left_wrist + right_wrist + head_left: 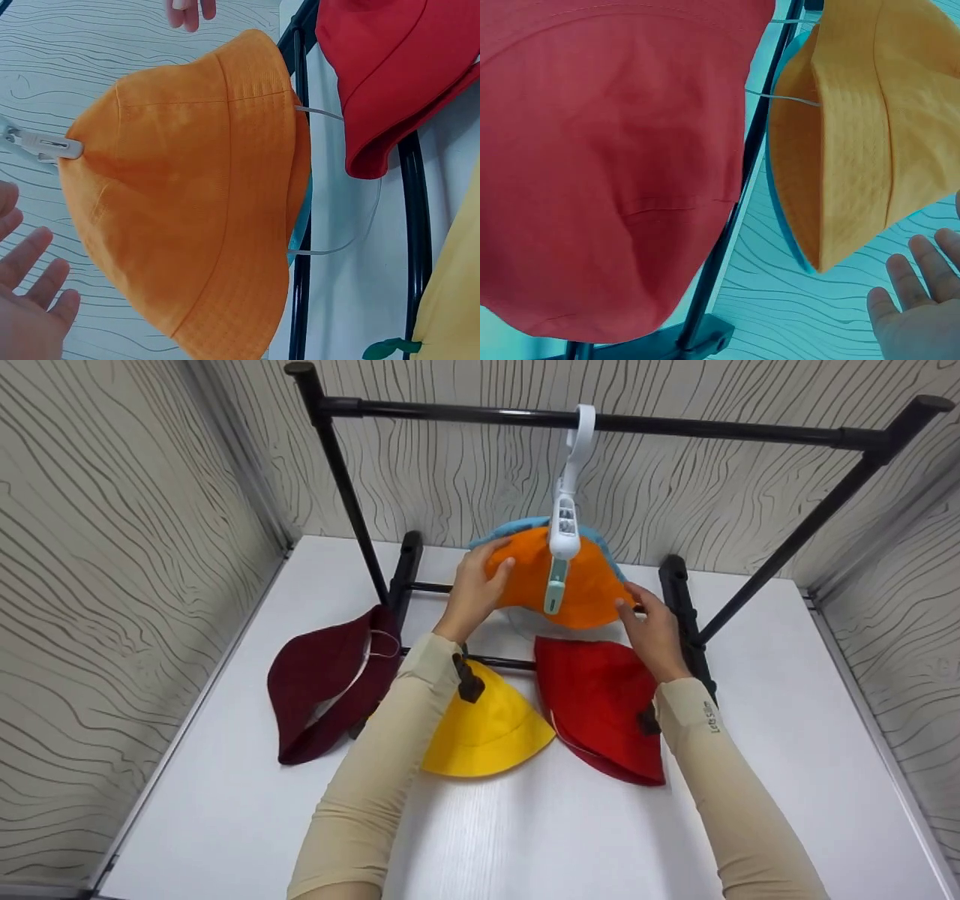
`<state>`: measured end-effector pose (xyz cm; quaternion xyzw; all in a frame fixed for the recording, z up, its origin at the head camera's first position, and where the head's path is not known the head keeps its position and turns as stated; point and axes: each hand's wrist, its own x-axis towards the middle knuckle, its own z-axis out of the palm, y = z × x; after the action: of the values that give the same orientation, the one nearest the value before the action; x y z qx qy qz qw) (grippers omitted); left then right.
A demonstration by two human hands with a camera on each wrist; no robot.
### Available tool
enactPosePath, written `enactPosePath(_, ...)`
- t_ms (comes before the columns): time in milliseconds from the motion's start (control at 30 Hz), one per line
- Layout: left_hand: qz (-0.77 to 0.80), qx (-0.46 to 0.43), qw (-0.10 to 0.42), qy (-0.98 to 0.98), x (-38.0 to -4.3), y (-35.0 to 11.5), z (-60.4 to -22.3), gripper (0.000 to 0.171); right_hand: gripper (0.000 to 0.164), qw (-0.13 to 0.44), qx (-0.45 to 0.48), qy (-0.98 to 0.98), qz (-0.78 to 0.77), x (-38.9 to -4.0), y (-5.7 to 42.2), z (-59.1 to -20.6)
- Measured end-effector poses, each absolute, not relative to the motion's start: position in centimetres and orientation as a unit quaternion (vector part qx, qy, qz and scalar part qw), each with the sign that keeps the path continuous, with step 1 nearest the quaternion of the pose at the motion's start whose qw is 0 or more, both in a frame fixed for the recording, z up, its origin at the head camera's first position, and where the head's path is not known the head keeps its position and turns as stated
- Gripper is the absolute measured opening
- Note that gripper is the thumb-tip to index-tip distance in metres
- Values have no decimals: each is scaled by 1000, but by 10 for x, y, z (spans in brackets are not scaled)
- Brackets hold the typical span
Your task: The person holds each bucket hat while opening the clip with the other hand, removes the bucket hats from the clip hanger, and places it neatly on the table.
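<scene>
An orange bucket hat (525,574) hangs by its crown from a white clip hanger (568,510). Behind it shows the edge of a light blue hat (611,556). My left hand (472,589) is at the orange hat's left side; in the left wrist view its fingers (30,259) are spread, slightly apart from the cloth. On the other side, my right hand (656,634) is by the lower right brim, and the right wrist view shows its fingers (907,281) extended beside the hat. A thin clear cord (330,251) dangles under the brim.
The hanger hooks over a black rack's top bar (465,412). On the white table (480,840) lie a maroon hat (319,667), a yellow hat (487,727) partly behind my left sleeve, and a red hat (600,697) near my right forearm. Patterned panels (97,547) enclose the table.
</scene>
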<state>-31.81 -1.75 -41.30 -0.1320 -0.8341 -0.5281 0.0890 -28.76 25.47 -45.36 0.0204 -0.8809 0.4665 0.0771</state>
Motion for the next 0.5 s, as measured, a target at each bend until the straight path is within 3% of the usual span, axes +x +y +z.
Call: enactPosePath(500,-521,-156,98,-834,-336,-8,-399,40,55,85,57,-883,457,-302,238,-435)
